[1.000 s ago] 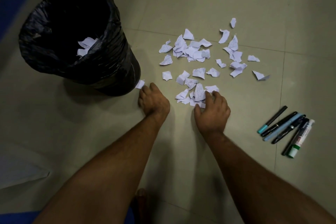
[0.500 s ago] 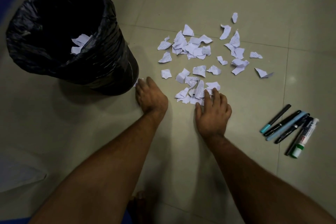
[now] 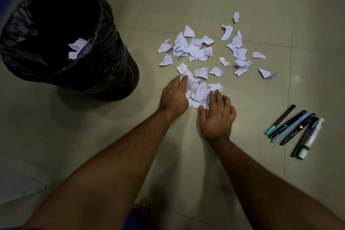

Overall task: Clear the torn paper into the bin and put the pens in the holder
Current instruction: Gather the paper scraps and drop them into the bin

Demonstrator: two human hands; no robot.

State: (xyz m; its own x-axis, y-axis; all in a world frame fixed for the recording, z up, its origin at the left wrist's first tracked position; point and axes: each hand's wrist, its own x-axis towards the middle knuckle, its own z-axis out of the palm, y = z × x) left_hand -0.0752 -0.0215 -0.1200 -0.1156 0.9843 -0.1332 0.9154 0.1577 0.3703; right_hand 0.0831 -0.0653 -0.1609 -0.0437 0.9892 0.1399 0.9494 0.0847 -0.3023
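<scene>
Torn white paper scraps (image 3: 196, 50) lie scattered over the tiled floor in the middle of the head view. A small heap of scraps (image 3: 200, 93) sits between my two hands. My left hand (image 3: 174, 97) rests on the floor at the heap's left edge, fingers touching paper. My right hand (image 3: 216, 115) lies flat at the heap's near right, fingertips on the scraps. A bin (image 3: 112, 73) lined with a black bag stands at the left, a few scraps (image 3: 77, 46) inside. Several pens and a marker (image 3: 293, 129) lie together at the right. No holder is in view.
Bare beige floor tiles surround the work. Part of a foot (image 3: 142, 209) shows at the bottom between my forearms. A pale sheet-like shape (image 3: 18, 188) lies at the lower left.
My left hand has slid right from beside the bin's base to the heap's left edge. The right hand has stayed at the heap, fingers spread on it.
</scene>
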